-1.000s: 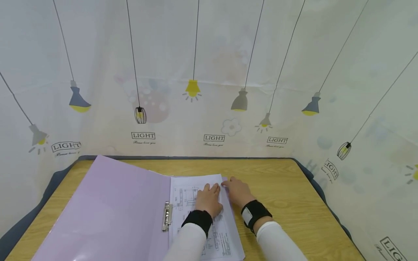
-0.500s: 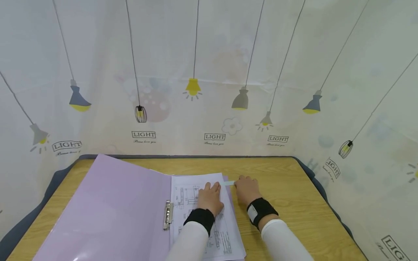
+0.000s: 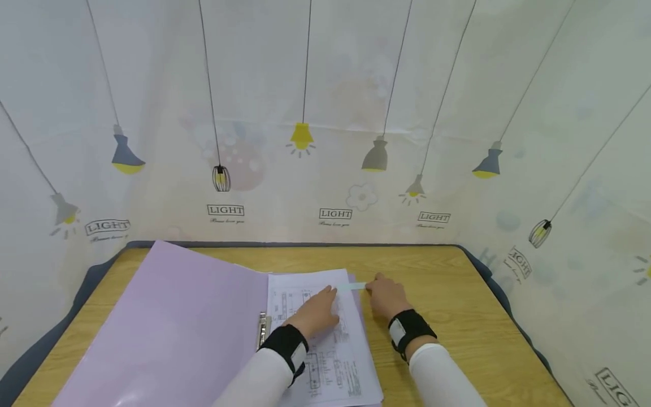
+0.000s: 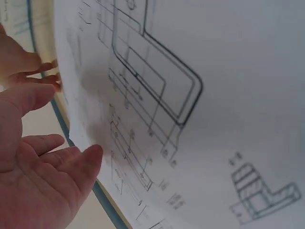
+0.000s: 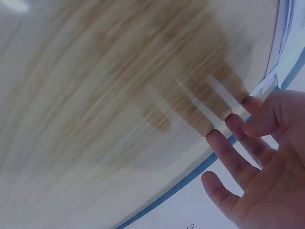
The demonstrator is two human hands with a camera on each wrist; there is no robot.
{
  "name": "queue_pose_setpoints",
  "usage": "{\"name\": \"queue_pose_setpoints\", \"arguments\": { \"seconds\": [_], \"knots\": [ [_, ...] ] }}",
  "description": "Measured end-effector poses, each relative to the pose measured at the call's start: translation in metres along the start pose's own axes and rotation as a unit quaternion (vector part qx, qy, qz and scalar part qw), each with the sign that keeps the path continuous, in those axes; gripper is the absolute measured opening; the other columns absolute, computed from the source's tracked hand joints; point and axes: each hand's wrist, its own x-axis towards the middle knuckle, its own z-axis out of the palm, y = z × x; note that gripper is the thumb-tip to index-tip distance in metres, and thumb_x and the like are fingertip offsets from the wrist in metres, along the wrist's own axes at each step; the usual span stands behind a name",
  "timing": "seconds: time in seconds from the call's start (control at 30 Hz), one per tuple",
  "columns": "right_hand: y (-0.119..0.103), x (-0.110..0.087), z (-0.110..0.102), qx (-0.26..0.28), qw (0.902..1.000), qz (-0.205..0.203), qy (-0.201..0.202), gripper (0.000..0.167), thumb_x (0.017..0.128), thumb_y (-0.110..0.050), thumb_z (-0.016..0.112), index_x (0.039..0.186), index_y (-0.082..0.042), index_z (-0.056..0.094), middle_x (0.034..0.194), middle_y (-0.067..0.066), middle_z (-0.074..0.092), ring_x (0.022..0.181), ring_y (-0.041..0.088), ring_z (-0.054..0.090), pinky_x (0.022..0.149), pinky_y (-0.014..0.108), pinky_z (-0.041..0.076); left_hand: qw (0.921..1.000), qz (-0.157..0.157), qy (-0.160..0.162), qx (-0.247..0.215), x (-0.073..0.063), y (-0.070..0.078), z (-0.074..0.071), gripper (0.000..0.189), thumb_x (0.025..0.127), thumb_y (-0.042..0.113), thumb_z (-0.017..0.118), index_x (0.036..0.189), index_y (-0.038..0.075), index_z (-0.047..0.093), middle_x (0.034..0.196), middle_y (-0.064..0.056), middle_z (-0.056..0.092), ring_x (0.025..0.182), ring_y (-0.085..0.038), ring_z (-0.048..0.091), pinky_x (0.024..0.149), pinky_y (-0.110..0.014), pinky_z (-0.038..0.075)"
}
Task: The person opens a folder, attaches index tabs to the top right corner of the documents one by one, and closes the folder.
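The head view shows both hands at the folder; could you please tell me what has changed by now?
The right hand has moved right, away from the drawing sheets, and pinches a pale blue strip not visible at first. The left hand has turned, its fingers pointing more rightward, toward the strip. The open lilac folder, metal clip and sheets stay put.

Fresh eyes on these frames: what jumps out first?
The big open lilac folder, its cover spread across the left of the wooden table in the head view. Then the printed drawings in its right half, with the left hand over them and the right hand just past their right edge, pinching a pale strip. Behind the table, the hanging lamps printed on the backdrop.
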Motion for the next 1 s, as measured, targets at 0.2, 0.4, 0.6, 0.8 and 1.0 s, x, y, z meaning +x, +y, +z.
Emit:
{"name": "queue_pose_setpoints", "arguments": {
  "seconds": [0.2,0.4,0.6,0.8,1.0],
  "knots": [
    [0.001,0.002,0.001,0.005,1.0,0.0,-0.003,0.033,0.091,-0.006,0.054,0.121,-0.013,0.065,0.121,0.015,0.055,0.098,0.031,0.059,0.078,0.051,0.047,0.9994,-0.01,0.032,0.012,-0.025,-0.009,-0.02,0.058,0.087,0.023,0.067,0.138,0.006,0.045,0.141,-0.014,0.044,0.13,-0.034,0.043,0.107,-0.046,0.035],
    [0.002,0.003,0.002,0.02,0.9998,0.001,-0.004,0.035,0.088,-0.004,0.055,0.121,-0.013,0.065,0.119,0.015,0.055,0.09,0.028,0.057,0.073,0.047,0.048,0.993,-0.069,0.069,0.066,-0.048,-0.038,-0.042,0.048,0.081,0.032,0.074,0.116,0.007,0.054,0.114,-0.011,0.051,0.101,-0.027,0.047,0.084,-0.045,0.048],
    [0.004,0.003,0.003,0.03,0.9995,-0.007,0.001,0.036,0.086,-0.003,0.056,0.12,-0.012,0.066,0.118,0.016,0.055,0.087,0.027,0.056,0.069,0.045,0.049,0.9893,-0.122,0.049,0.063,-0.062,-0.067,-0.049,0.053,0.076,0.034,0.078,0.11,0.002,0.054,0.106,-0.011,0.048,0.094,-0.028,0.044,0.079,-0.044,0.046],
    [0.002,0.0,0.001,0.032,0.9995,-0.006,0.003,0.037,0.087,-0.003,0.055,0.122,-0.012,0.065,0.118,0.016,0.054,0.09,0.03,0.057,0.073,0.048,0.048,0.9882,-0.132,0.039,0.067,-0.065,-0.086,-0.044,0.069,0.072,0.037,0.081,0.118,-0.004,0.049,0.1,-0.012,0.046,0.087,-0.027,0.046,0.078,-0.041,0.045],
    [0.0,-0.001,0.0,0.03,0.9996,0.003,0.0,0.036,0.091,-0.006,0.053,0.124,-0.012,0.063,0.118,0.015,0.054,0.092,0.03,0.057,0.075,0.048,0.049,0.9872,-0.131,0.041,0.082,-0.065,-0.091,-0.041,0.082,0.071,0.039,0.081,0.128,-0.007,0.044,0.105,-0.015,0.048,0.089,-0.028,0.046,0.081,-0.043,0.046]
  ]
}}
